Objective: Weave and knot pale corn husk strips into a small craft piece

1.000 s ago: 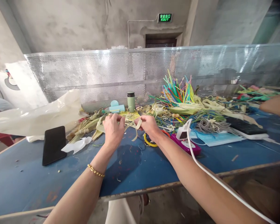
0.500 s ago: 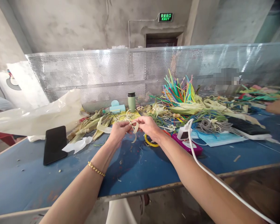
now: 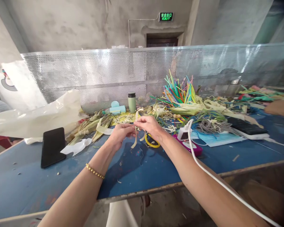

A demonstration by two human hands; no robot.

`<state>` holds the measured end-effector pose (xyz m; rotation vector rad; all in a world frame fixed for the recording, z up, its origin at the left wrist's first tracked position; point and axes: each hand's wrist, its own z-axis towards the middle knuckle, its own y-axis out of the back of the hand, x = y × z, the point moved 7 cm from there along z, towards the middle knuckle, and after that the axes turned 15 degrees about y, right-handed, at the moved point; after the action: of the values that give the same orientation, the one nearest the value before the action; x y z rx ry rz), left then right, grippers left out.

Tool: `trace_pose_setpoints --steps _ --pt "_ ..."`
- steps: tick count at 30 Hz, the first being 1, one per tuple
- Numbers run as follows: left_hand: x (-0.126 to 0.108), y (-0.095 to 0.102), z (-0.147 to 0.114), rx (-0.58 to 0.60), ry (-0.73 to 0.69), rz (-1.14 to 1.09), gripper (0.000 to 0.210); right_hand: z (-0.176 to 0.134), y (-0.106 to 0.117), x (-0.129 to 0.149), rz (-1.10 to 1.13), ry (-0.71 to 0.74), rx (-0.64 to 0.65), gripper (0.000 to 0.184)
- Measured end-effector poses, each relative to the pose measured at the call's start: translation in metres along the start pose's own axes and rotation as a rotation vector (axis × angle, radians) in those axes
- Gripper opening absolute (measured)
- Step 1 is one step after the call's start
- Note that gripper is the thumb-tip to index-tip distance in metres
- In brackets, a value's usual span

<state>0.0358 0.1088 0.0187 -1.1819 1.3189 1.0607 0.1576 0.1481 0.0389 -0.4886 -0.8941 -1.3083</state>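
Observation:
Over the blue table [image 3: 85, 189], both my hands meet at a thin, pale husk-like strip [image 3: 134, 141]. My left hand [image 3: 120, 135] is closed at it, its fingertips pressed close to those of my right hand. My right hand [image 3: 149, 125] pinches the strip from the other side. One narrow end sticks up above the fingers, and other ends hang below them. The exact grip between the fingertips is partly hidden. Just under my right wrist lies a yellow ring [image 3: 152, 145]. A curled pale strip [image 3: 103, 128] rests left of my left hand.
Left are a black phone [image 3: 52, 148], a white scrap [image 3: 76, 147] and a plastic sheet [image 3: 38, 115]. Behind stand a green tumbler [image 3: 132, 104] and colourful stems [image 3: 178, 91]. A white cable [image 3: 215, 179] crosses my right forearm. Another person's hand [image 3: 279, 108] is far right.
The strip, looped between my fingers before, now has one end pointing up and others hanging down. My hands stay close together. The view has shifted slightly.

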Motion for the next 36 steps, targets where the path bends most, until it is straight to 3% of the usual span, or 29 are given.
trace_pose_setpoints --steps 3,8,15,22,32,36 --pt "0.007 0.001 0.002 0.015 0.067 -0.103 0.026 0.001 -0.001 -0.001 -0.030 0.025 0.002 0.033" --pt "0.005 0.001 0.003 -0.049 -0.030 -0.065 0.022 -0.001 -0.003 0.005 -0.212 0.092 0.034 0.028" --pt "0.007 0.000 0.004 -0.088 0.001 -0.042 0.012 -0.001 -0.008 0.018 -0.441 0.248 0.028 0.025" --pt "0.005 -0.001 0.003 -0.103 -0.041 0.021 0.009 -0.003 -0.008 0.024 -0.521 0.254 -0.024 0.026" --pt "0.004 0.002 0.003 -0.050 -0.033 -0.009 0.024 -0.002 -0.004 0.012 -0.385 0.190 -0.036 0.026" --pt "0.000 0.008 0.002 -0.123 -0.074 0.069 0.041 -0.003 -0.010 0.014 -0.289 0.172 0.082 0.030"
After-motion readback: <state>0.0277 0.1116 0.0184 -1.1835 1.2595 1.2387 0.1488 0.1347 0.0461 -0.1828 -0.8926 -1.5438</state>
